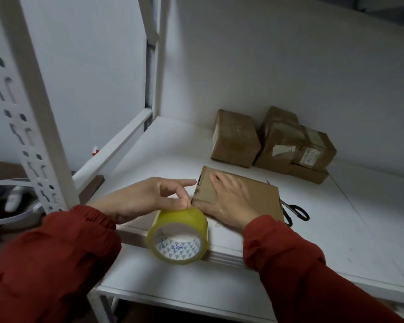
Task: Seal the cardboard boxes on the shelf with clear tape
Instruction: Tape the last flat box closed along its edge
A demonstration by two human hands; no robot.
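Right hand [233,199] pressing flat box [264,194] at shelf [348,229] front, fingers straight, close together. Left hand [147,197], box's 9 o'clock, pinching tape roll [180,238] top. Box looking light, stiff, likely sliding: pinning the lid is best.

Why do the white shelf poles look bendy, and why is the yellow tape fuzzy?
Head view: the wide lens tilts and bows the shelf post near the edge; the tape roll is smeared on its left side, likely motion blur; dim, soft light leaves the back boxes grainy, with no glare.
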